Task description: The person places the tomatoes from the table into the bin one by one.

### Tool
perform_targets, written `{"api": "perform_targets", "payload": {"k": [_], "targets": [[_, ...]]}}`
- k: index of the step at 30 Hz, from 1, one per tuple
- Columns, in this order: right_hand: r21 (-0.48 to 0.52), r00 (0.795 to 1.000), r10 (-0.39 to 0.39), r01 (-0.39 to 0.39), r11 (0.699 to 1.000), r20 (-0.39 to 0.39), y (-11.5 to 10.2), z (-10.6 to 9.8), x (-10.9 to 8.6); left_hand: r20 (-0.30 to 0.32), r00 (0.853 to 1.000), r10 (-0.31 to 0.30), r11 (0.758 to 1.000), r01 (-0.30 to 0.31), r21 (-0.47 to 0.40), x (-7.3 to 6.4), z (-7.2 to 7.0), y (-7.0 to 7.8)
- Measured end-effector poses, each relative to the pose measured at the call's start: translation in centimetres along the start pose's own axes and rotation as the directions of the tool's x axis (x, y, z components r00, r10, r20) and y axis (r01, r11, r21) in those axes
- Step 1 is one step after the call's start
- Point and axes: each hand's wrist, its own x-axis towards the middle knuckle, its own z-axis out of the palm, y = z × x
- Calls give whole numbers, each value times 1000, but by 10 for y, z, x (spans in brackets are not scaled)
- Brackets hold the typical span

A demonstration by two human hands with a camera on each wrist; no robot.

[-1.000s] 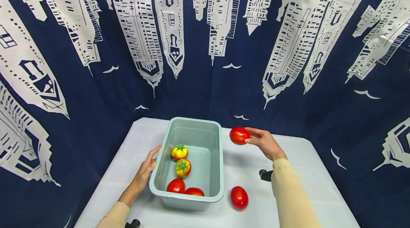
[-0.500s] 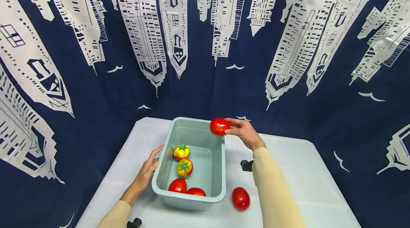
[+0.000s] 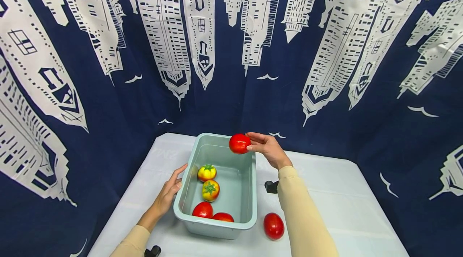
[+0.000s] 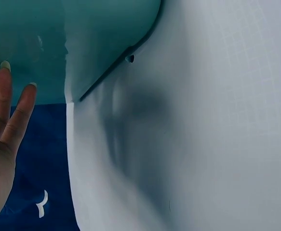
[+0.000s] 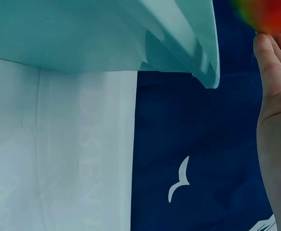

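Note:
A red tomato (image 3: 240, 144) is pinched between the thumb and fingers of my right hand (image 3: 269, 150), over the far right corner of a pale green-grey plastic bin (image 3: 179, 209). The same tomato (image 5: 270, 14) shows blurred at the top of the right wrist view. My left hand (image 3: 167, 194) touches the bin's left side, its fingers fairly straight; the left wrist view shows the fingers against the bin wall (image 4: 39, 53). Inside the bin lie two yellow-red tomatoes, one (image 3: 207, 172) behind the other (image 3: 210, 190). Two red tomatoes (image 3: 203, 210) sit at its near end, partly hidden by the rim.
Another red tomato (image 3: 273, 226) lies on the white-covered table (image 3: 325, 192), right of the bin's near corner. Behind the table hangs a dark blue cloth (image 3: 224, 108) with white buildings and birds. Black wrist devices (image 3: 271, 187) stick out by both forearms.
My right hand has carried the red tomato leftward from beside the bin to above its far right corner. The left hand has stayed at the bin's side. The head view has shifted slightly.

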Motion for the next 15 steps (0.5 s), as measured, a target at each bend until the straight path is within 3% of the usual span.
{"api": "perform_targets", "payload": {"k": [7, 15], "targets": [[10, 1000, 4, -4, 1000, 15, 4, -8, -5, -15, 1000, -7, 1000, 7, 0, 0, 2, 1], [-20, 999, 29, -30, 999, -16, 22, -38, -25, -17, 1000, -20, 1000, 20, -2, 0, 2, 2]]}}
